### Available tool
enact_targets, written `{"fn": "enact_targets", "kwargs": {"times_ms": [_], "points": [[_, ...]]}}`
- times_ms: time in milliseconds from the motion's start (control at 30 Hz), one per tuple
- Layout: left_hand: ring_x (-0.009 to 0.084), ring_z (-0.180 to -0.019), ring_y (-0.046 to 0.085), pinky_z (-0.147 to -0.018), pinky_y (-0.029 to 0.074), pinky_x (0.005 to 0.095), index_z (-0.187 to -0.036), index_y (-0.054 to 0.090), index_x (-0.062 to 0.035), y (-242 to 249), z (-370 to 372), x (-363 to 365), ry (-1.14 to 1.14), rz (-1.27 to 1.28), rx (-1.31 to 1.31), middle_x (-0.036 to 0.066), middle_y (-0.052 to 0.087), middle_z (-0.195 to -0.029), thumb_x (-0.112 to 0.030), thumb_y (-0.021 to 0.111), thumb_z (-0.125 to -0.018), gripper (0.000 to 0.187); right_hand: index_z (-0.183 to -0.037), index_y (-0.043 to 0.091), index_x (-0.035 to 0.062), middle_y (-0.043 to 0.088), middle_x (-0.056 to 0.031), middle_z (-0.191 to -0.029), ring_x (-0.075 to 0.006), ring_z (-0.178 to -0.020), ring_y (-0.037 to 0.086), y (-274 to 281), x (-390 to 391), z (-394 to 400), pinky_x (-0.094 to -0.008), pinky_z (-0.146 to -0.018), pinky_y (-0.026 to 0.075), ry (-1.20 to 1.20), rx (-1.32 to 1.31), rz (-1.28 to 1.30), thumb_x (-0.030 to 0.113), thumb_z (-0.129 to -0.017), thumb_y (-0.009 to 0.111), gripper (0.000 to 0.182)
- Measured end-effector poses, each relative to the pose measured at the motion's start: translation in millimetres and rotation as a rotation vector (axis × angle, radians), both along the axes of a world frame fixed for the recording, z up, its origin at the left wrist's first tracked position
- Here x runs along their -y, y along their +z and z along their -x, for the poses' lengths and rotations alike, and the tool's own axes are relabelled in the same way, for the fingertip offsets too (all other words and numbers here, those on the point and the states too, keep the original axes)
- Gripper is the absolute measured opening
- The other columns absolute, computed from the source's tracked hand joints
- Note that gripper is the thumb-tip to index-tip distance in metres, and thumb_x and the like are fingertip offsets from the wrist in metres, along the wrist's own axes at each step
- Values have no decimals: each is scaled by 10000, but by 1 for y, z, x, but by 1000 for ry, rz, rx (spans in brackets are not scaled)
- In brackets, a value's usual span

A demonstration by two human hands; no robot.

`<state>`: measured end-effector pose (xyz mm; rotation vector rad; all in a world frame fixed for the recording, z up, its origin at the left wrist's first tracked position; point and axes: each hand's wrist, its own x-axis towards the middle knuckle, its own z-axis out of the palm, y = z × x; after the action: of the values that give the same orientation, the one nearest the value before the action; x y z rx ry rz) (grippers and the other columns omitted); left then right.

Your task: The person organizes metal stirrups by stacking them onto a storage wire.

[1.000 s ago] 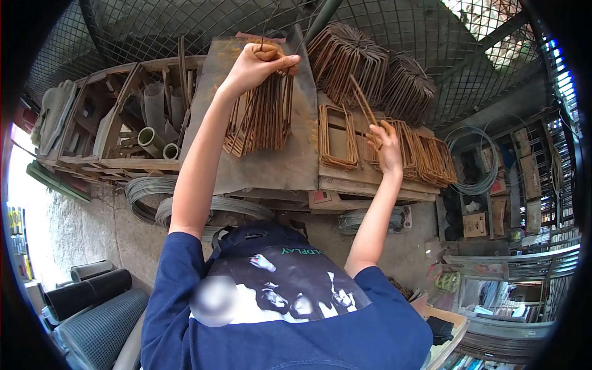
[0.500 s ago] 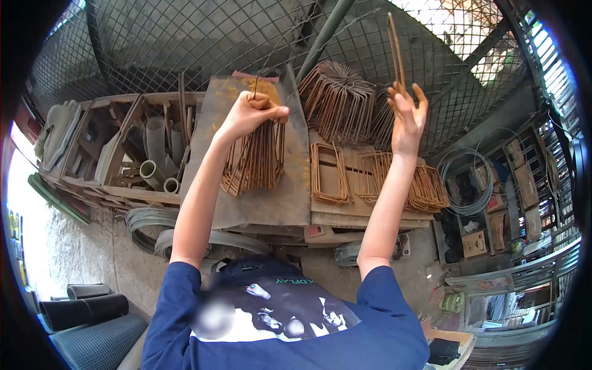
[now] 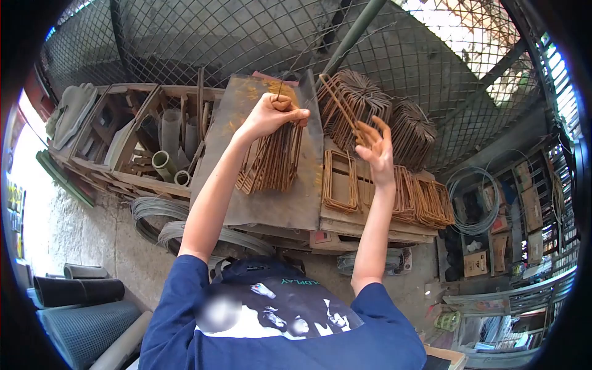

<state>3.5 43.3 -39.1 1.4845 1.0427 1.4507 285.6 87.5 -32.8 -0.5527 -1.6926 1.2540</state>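
My left hand is closed at the top of a bundle of rusty rebar stirrups, which hang down over a metal sheet. A thin dark wire pokes up above that fist; its lower end is hidden. Held between the fingers and thumb of my right hand is a narrow rusty stirrup, seen almost edge-on and tilted up to the left. Beneath the right hand, more rectangular stirrups lie on the wooden bench.
Two stacks of stirrups stand behind, against the wire mesh fence. A wooden rack with pipes is at left. Wire coils lie below the bench, and another wire coil hangs at right.
My right hand has come down and left with its stirrup, toward the left hand. The left hand stays closed at the bundle's top. The view has shifted slightly.
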Motion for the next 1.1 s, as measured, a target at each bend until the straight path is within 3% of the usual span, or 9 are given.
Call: {"fn": "enact_targets", "kwargs": {"times_ms": [33, 233, 300, 333, 433, 800, 900, 1033, 1100], "points": [[58, -707, 615, -636, 472, 215, -531, 335, -99, 2, -2, 1, 10, 0, -2, 28, 651, -676, -167, 731, -832, 502, -1381, 283, 57, 507, -175, -1245, -236, -1102, 529, -11, 4, 0, -369, -971, 434, 5, -1, 10, 160, -680, 781, 867], [66, -724, 627, -661, 491, 226, -554, 434, -62, 1, 1, -3, -50, 30, -7, 30, 647, -680, -162, 715, -848, 419, -1370, 316, 52, 497, -182, -1255, -242, -1123, 525, -50, 21, 6, -362, -956, 417, -77, 75, -6, 187, -655, 815, 882], [73, -730, 632, -670, 499, 227, -628, 568, -16, 2, -1, -2, -22, -9, -22, 19, 643, -688, -165, 709, -852, 304, -1368, 310, 43, 492, -180, -1256, -240, -1118, 520, -56, 23, 11, -361, -934, 425, -81, 78, -15, 191, -650, 821, 893], [80, -736, 636, -680, 506, 229, -785, 679, 19, 1, -2, -2, 0, -2, -4, 13, 646, -707, -170, 710, -850, 203, -1367, 306, 38, 493, -179, -1251, -238, -1115, 516, -56, 26, 14, -361, -927, 428, -85, 69, -1, 190, -649, 823, 898], [83, -746, 635, -705, 509, 227, -920, 702, 35, -6, -1, -8, 10, -13, -32, 28, 667, -773, -189, 704, -855, 234, -1363, 296, 24, 492, -176, -1234, -233, -1107, 505, -57, 32, 18, -361, -929, 429, -100, 79, 1, 191, -639, 833, 917], [51, -711, 611, -644, 475, 212, -895, 665, 47, -3, -2, -12, 117, 13, -130, 10, 636, -778, -236, 679, -882, 284, -1361, 311, 26, 477, -166, -1266, -241, -1119, 518, -71, 50, 19, -363, -945, 422, -261, 210, -264, 187, -638, 840, 910], [45, -639, 569, -607, 463, 227, -769, 660, 20, -8, -4, -18, 101, -30, -4, -3, 623, -656, -272, 681, -874, 310, -1358, 313, 25, 484, -154, -1253, -238, -1114, 520, -71, 60, 18, -366, -949, 421, -268, 237, -265, 176, -640, 835, 900], [49, -574, 470, -599, 432, 215, -756, 640, 26, -20, -3, -29, 266, -266, -223, -16, 606, -660, -252, 632, -914, 320, -1357, 313, 25, 485, -154, -1240, -236, -1108, 522, -84, 64, 19, -370, -948, 422, -251, 169, -199, 168, -646, 830, 891], [58, -591, 496, -625, 441, 218, -759, 643, 27, -15, 0, -25, 217, -181, -221, -6, 619, -671, -263, 624, -919, 332, -1343, 320, 26, 482, -160, -1214, -233, -1075, 519, -88, 65, 20, -375, -945, 432, -266, 208, -193, 254, -633, 856, 918]]}}
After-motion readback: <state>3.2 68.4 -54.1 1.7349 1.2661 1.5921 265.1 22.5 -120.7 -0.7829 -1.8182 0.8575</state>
